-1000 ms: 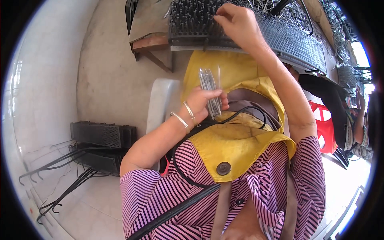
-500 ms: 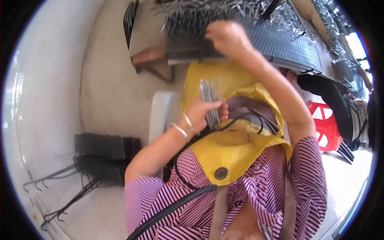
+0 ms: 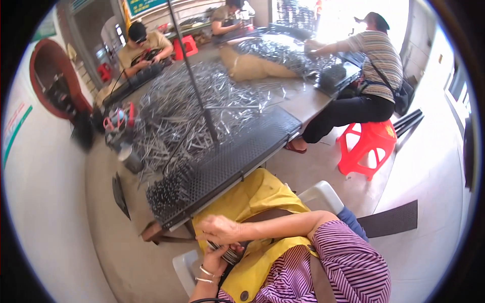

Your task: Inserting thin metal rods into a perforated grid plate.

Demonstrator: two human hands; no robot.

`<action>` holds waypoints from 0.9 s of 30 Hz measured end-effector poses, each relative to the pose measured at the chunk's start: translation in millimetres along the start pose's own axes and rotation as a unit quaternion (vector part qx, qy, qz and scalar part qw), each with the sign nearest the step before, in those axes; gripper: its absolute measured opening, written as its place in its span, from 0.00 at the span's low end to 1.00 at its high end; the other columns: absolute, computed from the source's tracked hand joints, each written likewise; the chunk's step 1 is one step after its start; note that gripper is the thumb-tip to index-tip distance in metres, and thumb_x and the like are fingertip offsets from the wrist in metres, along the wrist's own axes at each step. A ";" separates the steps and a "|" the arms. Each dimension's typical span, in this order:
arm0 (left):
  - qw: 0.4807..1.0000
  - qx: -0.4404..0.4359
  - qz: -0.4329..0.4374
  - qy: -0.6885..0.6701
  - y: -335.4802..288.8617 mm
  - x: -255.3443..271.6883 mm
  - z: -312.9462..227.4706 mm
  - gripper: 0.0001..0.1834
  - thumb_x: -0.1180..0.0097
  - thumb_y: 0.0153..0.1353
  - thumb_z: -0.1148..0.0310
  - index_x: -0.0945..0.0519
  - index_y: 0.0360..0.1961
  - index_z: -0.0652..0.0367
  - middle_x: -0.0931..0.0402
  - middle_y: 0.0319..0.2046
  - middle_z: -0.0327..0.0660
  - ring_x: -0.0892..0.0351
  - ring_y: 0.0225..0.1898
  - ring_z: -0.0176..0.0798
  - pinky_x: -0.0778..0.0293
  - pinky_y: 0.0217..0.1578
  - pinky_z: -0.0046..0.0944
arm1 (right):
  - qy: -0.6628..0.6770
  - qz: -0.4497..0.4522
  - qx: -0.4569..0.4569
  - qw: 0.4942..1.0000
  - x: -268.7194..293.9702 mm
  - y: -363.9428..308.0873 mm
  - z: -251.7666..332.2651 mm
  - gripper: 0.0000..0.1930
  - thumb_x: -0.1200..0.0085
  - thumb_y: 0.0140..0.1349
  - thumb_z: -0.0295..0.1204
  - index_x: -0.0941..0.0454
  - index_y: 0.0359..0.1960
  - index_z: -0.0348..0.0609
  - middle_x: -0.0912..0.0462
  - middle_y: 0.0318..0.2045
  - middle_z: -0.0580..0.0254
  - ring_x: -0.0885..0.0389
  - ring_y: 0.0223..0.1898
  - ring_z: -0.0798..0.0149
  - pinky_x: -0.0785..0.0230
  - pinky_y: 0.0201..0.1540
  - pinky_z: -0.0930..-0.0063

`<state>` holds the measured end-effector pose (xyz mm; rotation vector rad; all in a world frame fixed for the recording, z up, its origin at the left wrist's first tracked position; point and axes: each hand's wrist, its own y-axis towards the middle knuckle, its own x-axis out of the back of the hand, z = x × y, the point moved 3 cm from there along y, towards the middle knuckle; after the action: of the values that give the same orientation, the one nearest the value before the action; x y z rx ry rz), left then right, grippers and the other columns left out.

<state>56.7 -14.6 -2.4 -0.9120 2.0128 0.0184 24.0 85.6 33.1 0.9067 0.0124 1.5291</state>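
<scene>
My left hand [image 3: 216, 261] is closed round a bundle of thin metal strips [image 3: 230, 254], held low over my yellow apron [image 3: 242, 199]. Just above it my right hand [image 3: 221, 230] is bent over the bundle's upper end. The right fingers are drawn together, and whatever sits between their tips is hidden. Ahead of both hands a long black perforated panel [image 3: 242, 151] lies along the near table edge. Dark strips [image 3: 169, 194] stand thickly upright at its left end.
Loose silver strips [image 3: 187, 106] cover much of the table. A thin dark pole [image 3: 194, 86] rises from it. To the right a person in a striped shirt [image 3: 379, 60] sits on a red stool [image 3: 369, 146]. Two more people work at the far side. A dark mesh sheet [image 3: 389, 219] lies right.
My right hand has come back from the panel to the bundle in my left hand. The view has tilted up and swung, bringing the table and other people into sight.
</scene>
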 end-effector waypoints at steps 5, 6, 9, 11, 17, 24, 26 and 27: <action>0.995 0.022 0.038 0.090 4.1 6.7 5.6 0.10 0.44 0.49 0.72 0.26 0.35 0.61 0.25 0.30 0.43 0.26 0.35 0.43 0.31 0.41 0.42 | 0.109 0.045 -0.060 0.991 1.2 -11.5 -2.0 0.16 0.50 0.53 0.37 0.28 0.25 0.33 0.27 0.22 0.44 0.28 0.27 0.43 0.35 0.28 0.59; 0.994 0.023 0.041 0.095 4.7 6.3 6.6 0.10 0.44 0.49 0.72 0.26 0.35 0.61 0.25 0.30 0.43 0.26 0.35 0.43 0.31 0.41 0.42 | 0.127 0.045 -0.066 0.989 2.0 -11.7 -2.6 0.15 0.51 0.53 0.37 0.28 0.23 0.33 0.27 0.20 0.43 0.28 0.26 0.43 0.36 0.27 0.59; 0.986 -0.024 0.075 0.148 0.8 2.0 8.3 0.09 0.46 0.50 0.74 0.26 0.35 0.62 0.25 0.31 0.43 0.26 0.37 0.42 0.31 0.42 0.41 | 0.155 0.017 -0.054 0.986 6.1 -15.8 0.6 0.15 0.50 0.53 0.35 0.30 0.19 0.33 0.31 0.15 0.43 0.30 0.21 0.43 0.39 0.23 0.60; 0.985 -0.002 0.018 0.171 -4.3 1.3 8.6 0.09 0.46 0.51 0.76 0.26 0.35 0.63 0.25 0.33 0.42 0.27 0.39 0.40 0.31 0.42 0.39 | 0.169 0.013 -0.046 0.985 10.1 -17.9 2.3 0.15 0.50 0.53 0.34 0.31 0.18 0.33 0.31 0.15 0.43 0.31 0.20 0.43 0.39 0.22 0.60; 0.975 0.004 0.051 0.217 -3.3 -2.1 8.3 0.09 0.47 0.52 0.74 0.26 0.35 0.65 0.26 0.35 0.43 0.29 0.42 0.41 0.32 0.44 0.39 | 0.217 0.078 -0.097 0.968 15.9 -25.3 2.5 0.14 0.47 0.53 0.33 0.30 0.21 0.32 0.29 0.15 0.49 0.26 0.18 0.58 0.37 0.22 0.67; 0.999 0.000 0.003 0.047 1.3 -0.9 3.4 0.13 0.46 0.51 0.71 0.29 0.38 0.64 0.28 0.29 0.44 0.27 0.35 0.45 0.29 0.40 0.44 | 0.430 -0.005 -0.323 0.843 24.9 -38.6 -17.9 0.18 0.45 0.52 0.31 0.29 0.41 0.32 0.22 0.30 0.59 0.25 0.28 0.72 0.30 0.32 0.80; 0.998 0.002 -0.003 0.063 2.0 8.7 4.1 0.13 0.46 0.51 0.71 0.29 0.38 0.64 0.28 0.27 0.44 0.26 0.33 0.45 0.28 0.37 0.45 | 0.423 0.053 -0.349 0.834 29.4 -40.7 -8.5 0.13 0.44 0.49 0.29 0.26 0.34 0.30 0.24 0.22 0.64 0.26 0.25 0.75 0.32 0.23 0.81; 0.997 0.008 -0.008 0.080 3.9 11.4 4.1 0.12 0.46 0.51 0.71 0.29 0.37 0.64 0.28 0.25 0.44 0.26 0.30 0.45 0.28 0.35 0.45 | 0.457 0.044 -0.342 0.820 25.9 -41.0 -9.8 0.11 0.45 0.50 0.28 0.25 0.32 0.31 0.24 0.20 0.66 0.27 0.24 0.75 0.33 0.23 0.81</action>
<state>53.6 -17.1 -14.5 -0.9447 2.1509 -0.0809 55.9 120.8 19.1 -0.4513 0.1066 1.7433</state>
